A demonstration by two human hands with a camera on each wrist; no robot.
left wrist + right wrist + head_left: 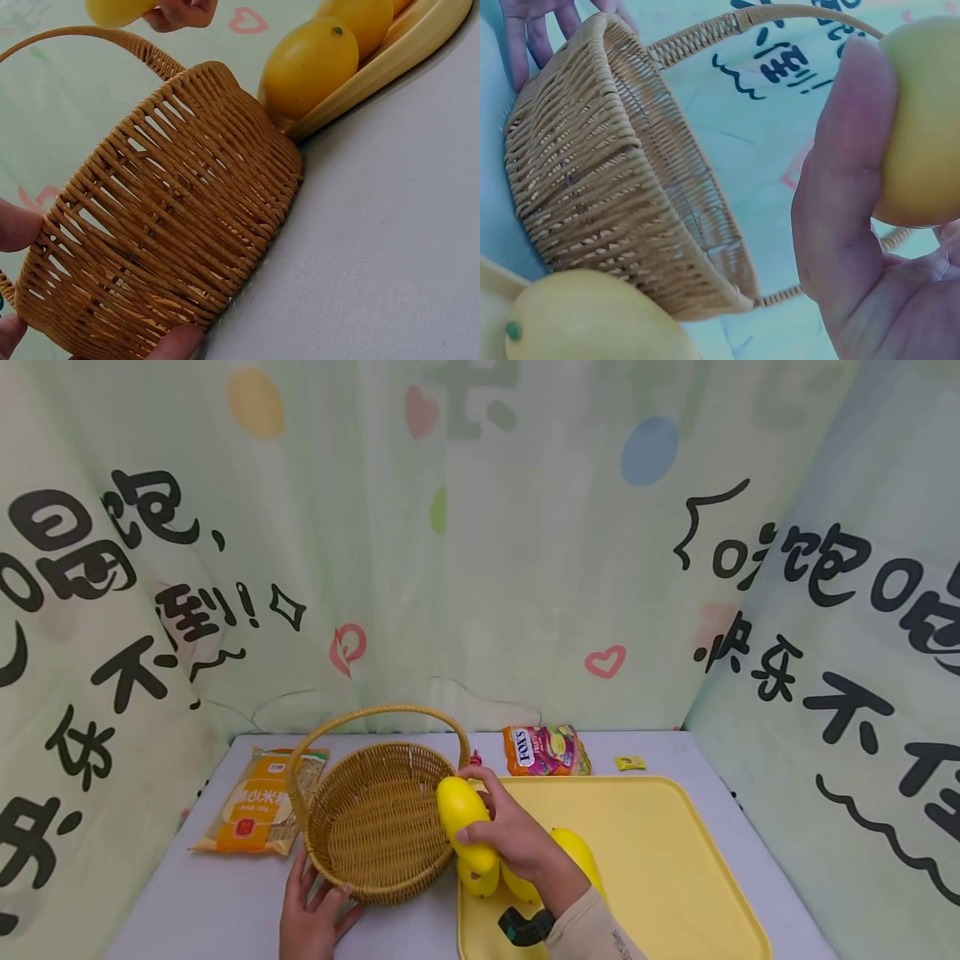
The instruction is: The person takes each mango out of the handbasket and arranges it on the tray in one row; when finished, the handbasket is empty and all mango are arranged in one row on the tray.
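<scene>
My right hand point(525, 835) grips a yellow mango point(459, 806) with thumb and fingers, above the tray's left edge beside the wicker basket point(382, 827). The right wrist view shows the thumb point(847, 172) pressed along the fruit. The basket stands upright with its handle raised, and its woven floor is bare. At its front left side, my left hand point(311, 906) rests spread fingers against the outer wall, near the rim. More mangoes point(577, 856) lie on the yellow tray point(660, 860), partly hidden behind the right hand and wrist.
An orange bag of food point(255, 806) lies left of the basket. Behind the tray are a FOX'S candy bag point(546, 750) and a small yellow packet point(630, 763). A small red-wrapped item point(476, 758) sits behind the basket's handle. Printed curtains point(525, 568) enclose the white table.
</scene>
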